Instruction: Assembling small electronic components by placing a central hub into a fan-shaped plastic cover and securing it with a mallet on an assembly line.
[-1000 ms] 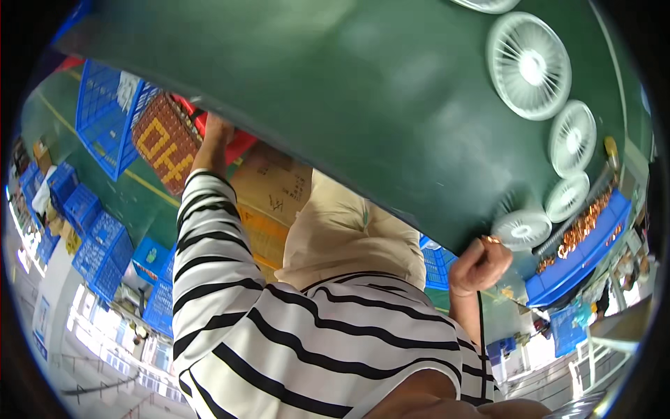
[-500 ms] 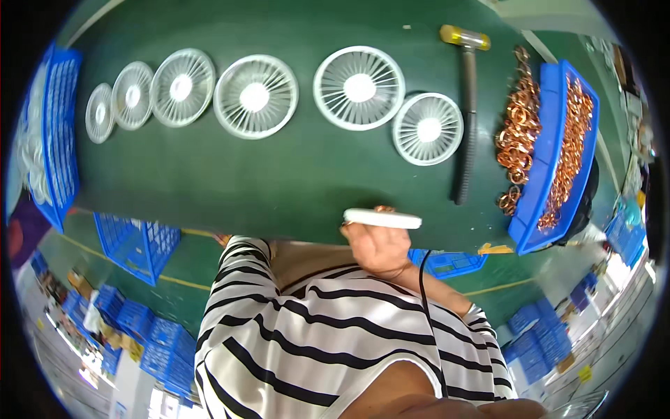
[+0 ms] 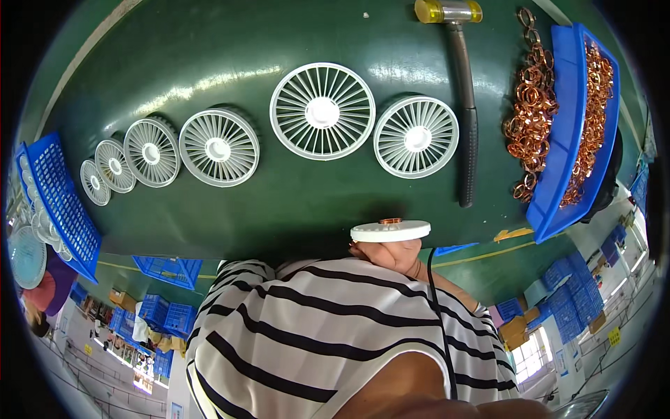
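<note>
Close to my body at the table's near edge, my right hand [image 3: 392, 255] grips a white spoked wheel [image 3: 408, 229] from below. The wheel lies nearly edge-on, with a copper ring [image 3: 391, 221] showing on its upper face. Some fingers are hidden behind the wheel and my shirt. My left hand is out of view. Beyond my right hand lie two more spoked wheels, a larger one [image 3: 287, 112] and a smaller one [image 3: 382, 136], both face up on the green table [image 3: 307, 199].
Several like wheels [image 3: 185, 145] line up toward a blue basket [image 3: 64, 202] on the left. At right lie a mallet [image 3: 469, 105], a pile of copper rings [image 3: 532, 115] and a blue bin [image 3: 567, 140] of rings. A black cord [image 3: 434, 300] hangs before my shirt.
My head view has shifted and tilted. My right hand, still holding the wheel, shows lower in the picture, and the copper ring on top is plainer. Fingers at the table's left edge have left view.
</note>
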The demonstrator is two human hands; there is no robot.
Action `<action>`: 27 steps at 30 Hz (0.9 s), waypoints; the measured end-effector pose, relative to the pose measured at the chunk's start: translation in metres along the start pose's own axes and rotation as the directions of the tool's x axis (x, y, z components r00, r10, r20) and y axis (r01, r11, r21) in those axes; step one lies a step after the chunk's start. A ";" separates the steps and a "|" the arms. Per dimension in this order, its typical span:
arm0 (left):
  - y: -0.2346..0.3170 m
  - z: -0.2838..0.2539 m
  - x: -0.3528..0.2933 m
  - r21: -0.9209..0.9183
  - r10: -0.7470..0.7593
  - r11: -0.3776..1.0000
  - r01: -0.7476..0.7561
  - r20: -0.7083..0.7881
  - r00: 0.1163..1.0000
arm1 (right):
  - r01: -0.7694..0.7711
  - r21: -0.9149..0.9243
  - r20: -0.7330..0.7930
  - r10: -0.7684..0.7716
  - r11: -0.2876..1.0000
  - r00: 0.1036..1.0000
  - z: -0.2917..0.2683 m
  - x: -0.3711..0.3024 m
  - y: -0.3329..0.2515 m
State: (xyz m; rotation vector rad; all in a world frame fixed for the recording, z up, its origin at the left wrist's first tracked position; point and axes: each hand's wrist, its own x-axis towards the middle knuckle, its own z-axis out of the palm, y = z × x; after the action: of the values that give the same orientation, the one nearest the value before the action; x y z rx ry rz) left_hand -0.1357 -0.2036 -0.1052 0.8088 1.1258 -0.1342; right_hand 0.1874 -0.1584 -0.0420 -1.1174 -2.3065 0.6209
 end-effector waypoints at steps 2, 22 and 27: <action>-0.002 0.007 -0.007 -0.019 -0.022 1.000 0.022 -0.007 1.000 | 0.005 0.006 -0.003 -0.005 1.000 1.000 0.001 -0.005 -0.001; -0.042 -0.007 -0.031 -0.023 -0.013 1.000 0.012 -0.039 0.999 | -0.041 -0.134 -0.108 0.026 0.990 0.994 0.010 -0.007 -0.009; -0.069 -0.010 -0.034 -0.027 0.073 0.997 -0.077 -0.112 0.991 | -0.145 0.019 -0.090 0.146 0.989 0.985 0.003 0.008 -0.016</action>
State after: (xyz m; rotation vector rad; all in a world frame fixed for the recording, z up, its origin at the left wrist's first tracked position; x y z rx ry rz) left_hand -0.1920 -0.2566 -0.1133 0.8373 1.1975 -0.0089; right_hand 0.1723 -0.1617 -0.0332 -1.2896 -2.1559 0.6239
